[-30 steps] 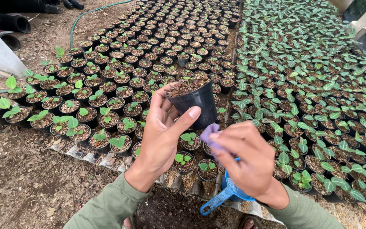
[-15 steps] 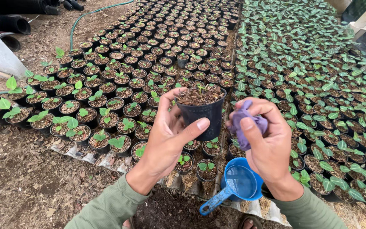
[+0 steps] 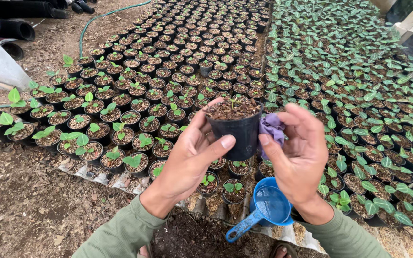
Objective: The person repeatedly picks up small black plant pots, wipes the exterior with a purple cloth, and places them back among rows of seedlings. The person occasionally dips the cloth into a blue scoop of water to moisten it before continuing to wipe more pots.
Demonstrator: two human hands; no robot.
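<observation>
My left hand (image 3: 187, 157) grips a small black plastic pot (image 3: 237, 131) filled with brown soil, with a tiny green sprout on top. It holds the pot upright above the rows of seedlings. My right hand (image 3: 297, 157) holds a crumpled purple cloth (image 3: 271, 126) pressed against the pot's right side. A blue plastic scoop (image 3: 266, 210) sits below my right wrist, among the pots near the ground. Both forearms wear olive green sleeves.
Rows of small black pots (image 3: 135, 100) with green seedlings fill the ground ahead. A denser bed of leafy seedlings (image 3: 359, 91) lies on the right. A green hose (image 3: 96, 24) curves at the far left, near dark pipes (image 3: 20, 14). Bare soil (image 3: 20, 210) lies at the lower left.
My left hand has raised the pot and turned it upright. My right hand moved up from near the scoop and brought the purple cloth against the pot's side.
</observation>
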